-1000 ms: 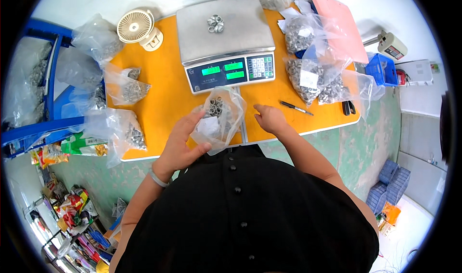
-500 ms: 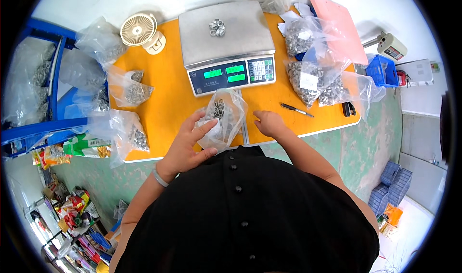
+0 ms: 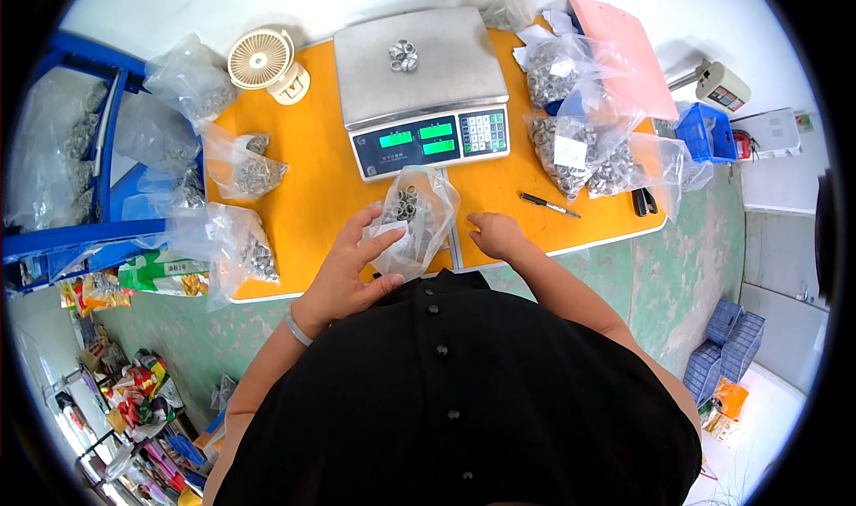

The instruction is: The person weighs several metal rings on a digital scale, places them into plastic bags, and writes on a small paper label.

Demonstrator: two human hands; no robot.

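A clear plastic bag [image 3: 426, 230] with small grey metal rings [image 3: 407, 205] in it sits at the table's front edge, its mouth open. My left hand [image 3: 355, 261] rests at the bag's left side with thumb and fingers apart, fingertips against the plastic by a white label. To the bag's right, my right hand [image 3: 499, 237] lies on the table with its fingers curled in; nothing shows in it. Behind the bag stands a counting scale [image 3: 423, 82] with lit green displays. A small cluster of metal rings [image 3: 403, 56] is on its steel plate.
Filled bags of rings stand on the right [image 3: 562, 154] and left [image 3: 254, 172] of the orange table [image 3: 312, 149]. A black pen [image 3: 550, 205] and a black stapler [image 3: 644, 203] lie at right. A cream fan [image 3: 267, 63] is at back left, beside a blue rack [image 3: 98, 149].
Both hands stay nearly where they were. The bag's upper rim has shifted slightly, and the view has moved a little.
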